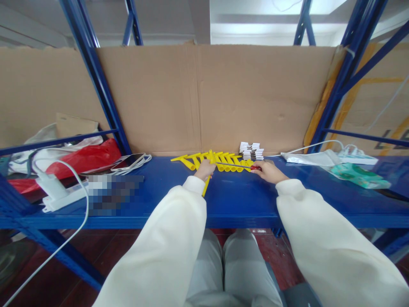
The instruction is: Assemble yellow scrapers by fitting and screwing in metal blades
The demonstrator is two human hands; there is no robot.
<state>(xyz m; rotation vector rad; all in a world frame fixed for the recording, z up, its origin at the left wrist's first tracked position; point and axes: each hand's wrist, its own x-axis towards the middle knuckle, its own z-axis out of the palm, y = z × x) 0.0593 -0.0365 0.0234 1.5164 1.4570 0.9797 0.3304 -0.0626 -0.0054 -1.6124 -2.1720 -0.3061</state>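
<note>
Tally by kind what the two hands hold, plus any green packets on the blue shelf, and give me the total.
Yellow piece, in the left hand: 1
Red-handled screwdriver, in the right hand: 1
Green packet, off to the right: 1
Total: 3

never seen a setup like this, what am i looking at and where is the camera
There is no machine here, just a person's two bare hands. The single picture comes from a camera worn on that person's head, looking forward and down, so the sleeves and knees appear below.

The left hand holds a yellow piece. The right hand grips a red-handled screwdriver, its thin shaft pointing toward the left hand.

On the blue table, more yellow parts lie in a row, with stacked white pieces behind their right end. A green packet lies far right. Cardboard stands behind.
</note>
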